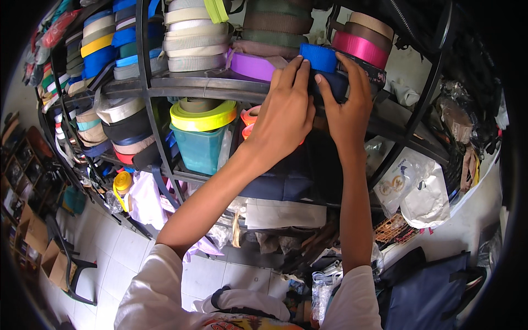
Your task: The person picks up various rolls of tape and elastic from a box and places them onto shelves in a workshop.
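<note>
A bright blue roll of webbing [319,57] sits on a dark navy roll [333,82] on the upper shelf, and I hold it between both hands. My left hand [287,110] presses its fingertips against the left side of the blue roll. On the other side, the fingers of my right hand [348,99] bend around its right edge, with the thumb in front by the navy roll. The palm sides of the left fingers are hidden. A purple roll [254,66] lies just left of my left hand, and a pink roll [360,49] stands in the stack behind my right fingers.
Black metal shelf bars [206,87] cross in front of the stacks. Grey-white rolls [197,44] stand at the upper left. Below are a teal bin [199,148] with a neon yellow roll [203,116] on top, and dark navy fabric [280,186]. A white bag [426,198] hangs at right.
</note>
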